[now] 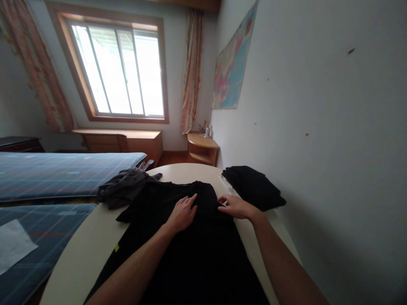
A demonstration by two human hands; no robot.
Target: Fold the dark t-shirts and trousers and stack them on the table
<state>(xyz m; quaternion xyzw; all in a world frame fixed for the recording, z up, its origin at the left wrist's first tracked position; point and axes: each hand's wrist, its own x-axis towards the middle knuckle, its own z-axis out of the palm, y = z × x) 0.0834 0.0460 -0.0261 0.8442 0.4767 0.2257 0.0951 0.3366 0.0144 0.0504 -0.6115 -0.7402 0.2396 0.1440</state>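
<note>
A black T-shirt (pixel 197 254) lies spread out on the round table, its neckline at the far side and its body running toward me. My left hand (pixel 182 213) rests on the upper chest of the shirt, fingers stretched out and holding nothing. At the shirt's right sleeve is my right hand (pixel 237 206), its thumb and fingers bent but with a gap between them. No cloth shows pinched in that gap. A small yellow tag (pixel 116 247) sticks out from the shirt's left side seam.
A stack of folded black clothes (pixel 254 186) sits at the table's right, close to the white wall (pixel 333 169). Crumpled dark grey clothing (pixel 122 188) lies at the far left of the pale round table (pixel 74 254). Plaid mattresses (pixel 63 176) are to the left; a corner shelf (pixel 203 142) stands beyond.
</note>
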